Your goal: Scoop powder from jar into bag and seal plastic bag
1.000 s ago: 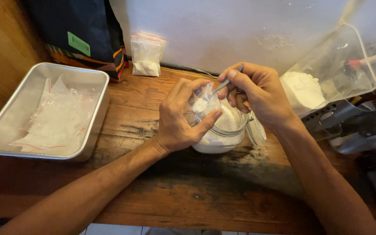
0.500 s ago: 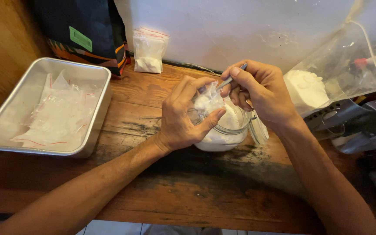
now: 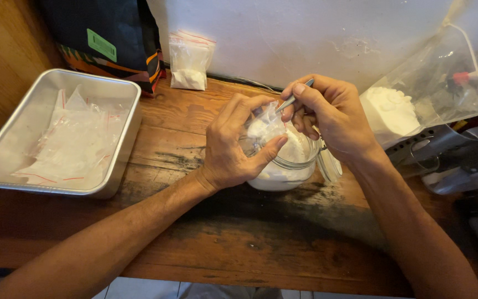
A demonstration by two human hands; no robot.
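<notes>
metal tray (image 3: 124, 145) left, hands (image 3: 232, 145) over jar (image 3: 283, 166)

Soft even daylight, bright white wall (image 3: 305, 39), faint shadows beneath the forearms, sharp centre, wide-angle stretch at edges

The left hand (image 3: 230, 147) is pinching a small clear bag (image 3: 265, 126) over an open glass jar (image 3: 283, 166) of white powder, near the middle of the wooden table (image 3: 195, 232). The right hand (image 3: 333, 116) is gripping a thin metal spoon (image 3: 293, 101), its tip pointing into the bag's mouth. A metal tray (image 3: 56, 138) of empty clear bags is sitting toward the table's left edge. A filled small bag (image 3: 190, 60) is leaning against the wall at the back edge.
</notes>
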